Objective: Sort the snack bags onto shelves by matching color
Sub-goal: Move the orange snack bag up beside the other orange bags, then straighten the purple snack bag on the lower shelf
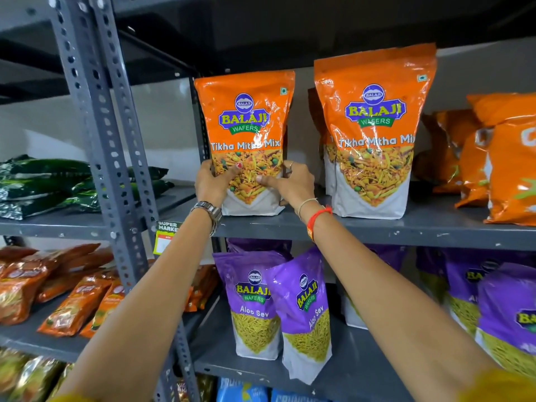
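An orange Tikha Mitha Mix bag [246,123] stands upright at the left end of the upper grey shelf [377,229]. My left hand [210,184] grips its lower left side, and my right hand [290,182] grips its lower right side, thumb across the front. A second orange Tikha Mitha Mix bag [374,134] stands to the right with more behind it. Further right lie other orange snack bags [499,161]. Purple Aloo Sev bags [304,311] stand on the shelf below; one of them leans.
A grey perforated upright [107,158] divides this rack from the left rack. There, dark green bags [52,184] lie stacked up top and red-orange packets [58,288] lie on the shelf below. Blue bags [243,391] show at the bottom. A price tag [165,236] hangs from the shelf edge.
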A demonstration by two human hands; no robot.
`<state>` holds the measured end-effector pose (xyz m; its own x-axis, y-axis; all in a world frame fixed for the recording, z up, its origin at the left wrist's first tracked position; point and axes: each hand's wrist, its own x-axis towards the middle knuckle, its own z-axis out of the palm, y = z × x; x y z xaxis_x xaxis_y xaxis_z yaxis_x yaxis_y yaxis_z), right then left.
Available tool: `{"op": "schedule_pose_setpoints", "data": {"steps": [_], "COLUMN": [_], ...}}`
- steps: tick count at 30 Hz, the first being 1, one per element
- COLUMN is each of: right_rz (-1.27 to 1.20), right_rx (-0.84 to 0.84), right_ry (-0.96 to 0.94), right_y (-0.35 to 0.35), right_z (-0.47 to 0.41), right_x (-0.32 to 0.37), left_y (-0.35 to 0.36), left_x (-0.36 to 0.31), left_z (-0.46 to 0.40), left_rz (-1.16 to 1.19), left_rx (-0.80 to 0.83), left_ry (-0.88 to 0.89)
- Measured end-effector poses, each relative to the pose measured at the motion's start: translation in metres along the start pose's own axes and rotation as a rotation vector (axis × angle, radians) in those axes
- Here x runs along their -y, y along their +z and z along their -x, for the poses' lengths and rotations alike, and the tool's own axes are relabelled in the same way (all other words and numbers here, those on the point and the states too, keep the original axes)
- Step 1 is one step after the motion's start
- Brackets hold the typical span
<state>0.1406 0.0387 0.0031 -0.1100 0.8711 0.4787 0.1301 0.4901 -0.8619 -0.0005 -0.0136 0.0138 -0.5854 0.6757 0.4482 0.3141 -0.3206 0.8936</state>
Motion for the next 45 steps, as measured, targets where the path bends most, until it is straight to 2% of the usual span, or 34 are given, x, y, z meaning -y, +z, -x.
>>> {"op": "schedule_pose_setpoints", "data": {"steps": [7, 11, 14, 17, 20, 22, 27, 31, 34, 37, 40, 45], "right_rz": [0.042, 0.066, 0.0, -0.173, -0.3, -0.288, -0.219, -0.169, -0.128, -0.091, -0.162, -0.19], "right_rx": [-0.004, 0.049, 0.054, -0.072, -0.162, -0.2, -0.213, -0.063, 0.161, 0.368, 0.444, 0.486], "right_ry": [-0.015, -0.022, -0.071, -0.154, -0.204, -0.137, 0.093, 0.341, 0.488, 0.541, 0.559, 0.544], "right_y": [0.004, 0.001, -0.009, -0.028, -0.04, -0.043, -0.052, -0.054, -0.056, -0.057, -0.059, -0.065], "right_z": [-0.004, 0.004, 0.027, 0.071, 0.119, 0.147, 0.174, 0.167, 0.154, 0.144, 0.139, 0.138], "right_x": [-0.004, 0.001, 0.009, 0.002, -0.032, -0.069, -0.177, -0.241, -0.272, -0.286, -0.293, -0.293], "left_y": [-0.001, -0.001, -0.002, -0.007, -0.005, 0.002, 0.025, 0.048, 0.068, 0.083, 0.092, 0.097], "left_x": [0.004, 0.004, 0.003, 0.016, 0.045, 0.074, 0.159, 0.202, 0.231, 0.25, 0.254, 0.259], "left_z": [-0.003, 0.0, 0.012, 0.032, 0.069, 0.102, 0.175, 0.229, 0.255, 0.268, 0.268, 0.265], "left_rz": [0.018, -0.014, -0.115, -0.12, 0.019, 0.078, 0.112, 0.208, 0.247, 0.25, 0.255, 0.277], "left_rx": [-0.002, -0.004, -0.1, -0.232, -0.325, -0.348, -0.313, -0.223, -0.035, 0.128, 0.128, 0.052], "left_ry": [0.006, 0.017, 0.075, 0.182, 0.304, 0.317, 0.119, -0.093, -0.247, -0.34, -0.431, -0.411]}}
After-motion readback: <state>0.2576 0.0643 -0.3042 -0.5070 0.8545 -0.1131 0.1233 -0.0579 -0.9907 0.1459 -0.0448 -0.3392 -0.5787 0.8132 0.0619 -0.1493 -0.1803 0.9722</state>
